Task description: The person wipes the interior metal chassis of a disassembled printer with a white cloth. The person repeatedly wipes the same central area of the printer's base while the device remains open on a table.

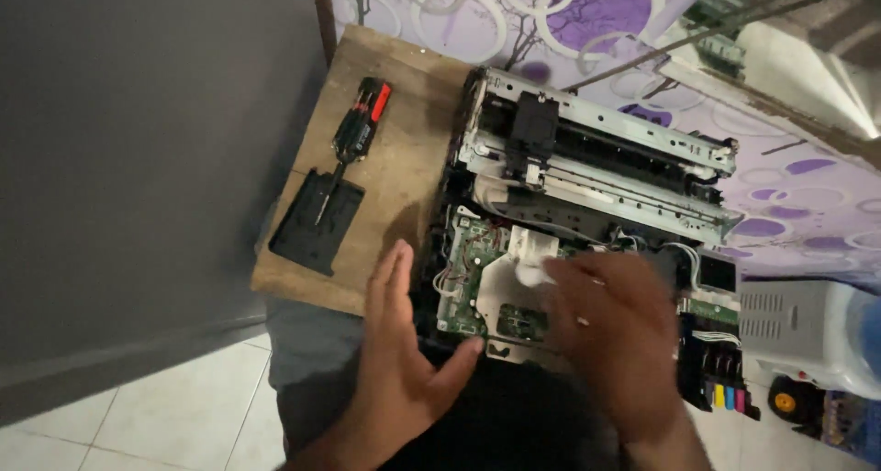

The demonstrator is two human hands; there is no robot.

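Note:
An opened printer [596,168] with its cover off lies on a wooden board [404,159], showing a metal carriage rail and a green circuit board [473,269]. My left hand [404,356] rests flat and open against the printer's near left edge, thumb touching the frame. My right hand [610,329], blurred, hovers over the circuit board area beside a white part [534,251]; whether it grips anything is unclear.
A black and red screwdriver [353,132] lies on the board, its tip on a black plastic panel [317,219]. Ink tanks [720,379] with coloured labels sit at the printer's right. A purple patterned cloth [551,12] lies behind, a grey wall on the left, white floor tiles below.

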